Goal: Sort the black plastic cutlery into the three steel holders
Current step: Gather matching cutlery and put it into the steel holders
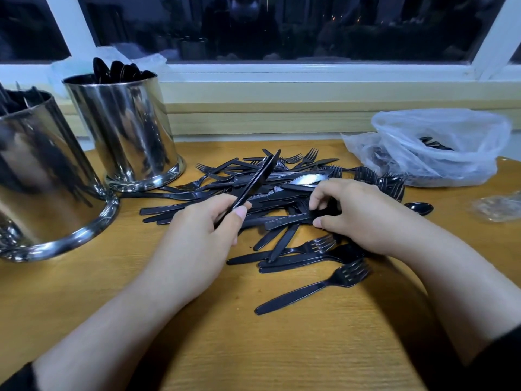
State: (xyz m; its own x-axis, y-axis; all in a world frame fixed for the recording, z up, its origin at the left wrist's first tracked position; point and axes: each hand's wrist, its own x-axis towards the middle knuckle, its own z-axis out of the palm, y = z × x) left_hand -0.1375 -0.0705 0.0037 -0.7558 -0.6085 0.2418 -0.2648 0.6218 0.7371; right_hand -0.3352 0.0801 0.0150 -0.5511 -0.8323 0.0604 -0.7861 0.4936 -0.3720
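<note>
Nearest of all, a lone black fork (315, 286) is seen lying by itself on the wooden table (84, 306), a little apart from the rest. Just past it the two hands are found at the near edge of the pile of black cutlery (282, 190), which is spread across the middle of the table. A few black knives (255, 180) are held in the left hand (197, 238); its fingers and thumb are curled tight round the handles, and the blades are pointed up and away over the pile. The right hand (363, 213) is set down on the pile, with its fingers bent and its thumb pressed against one more knife handle (287, 220), so that piece seems to be pinched, though whether it is lifted yet cannot be told. The step in hand looks like the gathering of knives into one bunch. For the next move, the pinched piece would likely need to be pulled free of the tangle and passed to the bunch, and then the bunch carried to a holder. Further off on the left, the near steel holder (42, 176) is seen with dark cutlery in it, and behind it the steel holder of spoons (124, 131). A third holder is not in view. Far right, more cutlery is kept in a clear plastic bag (434, 145)
</note>
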